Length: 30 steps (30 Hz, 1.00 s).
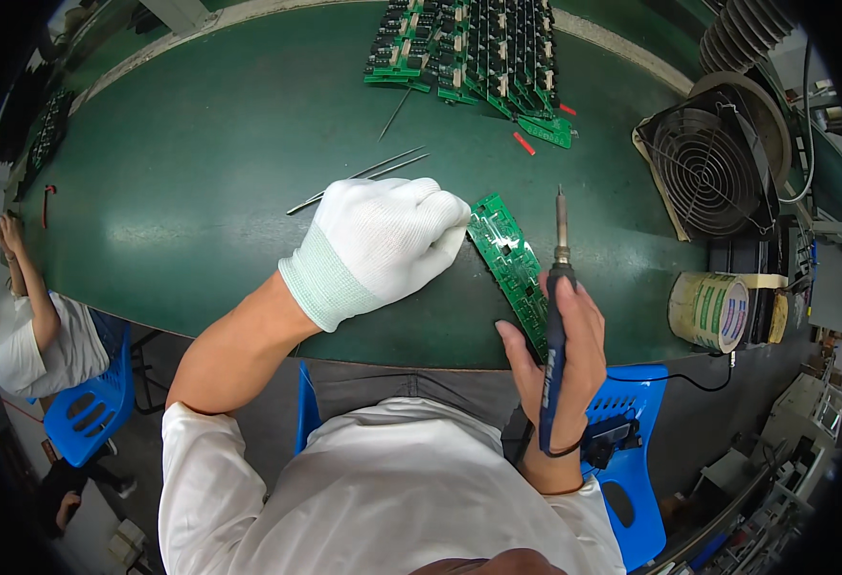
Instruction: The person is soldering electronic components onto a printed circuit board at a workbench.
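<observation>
My left hand (pixel 392 230), in a white knit glove with a pale green cuff, is closed with its fingertips at the far left edge of a long green circuit board (pixel 509 257). The board slants over the table, its near end close to my right hand. My bare right hand (pixel 582 350) wraps round the dark blue handle of a soldering iron (pixel 553 355), whose metal tip points away from me beside the board. That hand's thumb is near the board's lower end; contact is unclear. Slim metal tweezers (pixel 397 161) lie just beyond the glove, partly hidden by it.
Stacked green circuit boards (pixel 469 48) stand at the far side of the green table (pixel 201 192), near small red pieces (pixel 524 144). A black fan (pixel 704 172) and a tape roll (pixel 708 311) sit right. A co-worker (pixel 43 335) sits at the left edge.
</observation>
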Motion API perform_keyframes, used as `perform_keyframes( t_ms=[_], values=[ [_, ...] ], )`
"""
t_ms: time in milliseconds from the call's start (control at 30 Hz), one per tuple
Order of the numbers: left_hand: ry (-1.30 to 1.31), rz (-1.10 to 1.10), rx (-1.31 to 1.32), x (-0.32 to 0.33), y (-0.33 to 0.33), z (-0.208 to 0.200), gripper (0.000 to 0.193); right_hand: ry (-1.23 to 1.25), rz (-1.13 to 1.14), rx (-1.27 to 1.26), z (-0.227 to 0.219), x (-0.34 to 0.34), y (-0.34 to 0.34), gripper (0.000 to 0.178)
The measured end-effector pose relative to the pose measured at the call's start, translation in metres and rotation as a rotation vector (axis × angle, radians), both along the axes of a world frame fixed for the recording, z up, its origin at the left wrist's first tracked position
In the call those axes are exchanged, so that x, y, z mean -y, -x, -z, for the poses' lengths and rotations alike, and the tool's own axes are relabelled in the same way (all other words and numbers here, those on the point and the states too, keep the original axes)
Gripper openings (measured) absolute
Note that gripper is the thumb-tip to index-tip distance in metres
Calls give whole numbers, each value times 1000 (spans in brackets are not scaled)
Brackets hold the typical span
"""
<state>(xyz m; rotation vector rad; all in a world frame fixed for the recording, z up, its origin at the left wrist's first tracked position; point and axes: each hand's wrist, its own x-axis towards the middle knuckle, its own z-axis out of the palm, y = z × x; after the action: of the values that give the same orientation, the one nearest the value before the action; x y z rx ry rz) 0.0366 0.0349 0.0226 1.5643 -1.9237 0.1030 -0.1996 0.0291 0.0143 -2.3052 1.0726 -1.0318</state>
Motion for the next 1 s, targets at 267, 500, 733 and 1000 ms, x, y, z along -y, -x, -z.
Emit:
perform_keyframes(
  t_ms=[267,500,733,1000],
  values=[
    [26,29,44,-2,5,-4,17,111,30,-7,4,16,5,39],
    [41,49,153,-2,9,-1,15,-158,139,438,31,-16,14,40],
    [29,49,164,-2,8,4,15,-100,97,374,34,-15,14,36],
    [31,69,133,0,9,4,14,-47,165,270,28,-14,8,26]
  ],
)
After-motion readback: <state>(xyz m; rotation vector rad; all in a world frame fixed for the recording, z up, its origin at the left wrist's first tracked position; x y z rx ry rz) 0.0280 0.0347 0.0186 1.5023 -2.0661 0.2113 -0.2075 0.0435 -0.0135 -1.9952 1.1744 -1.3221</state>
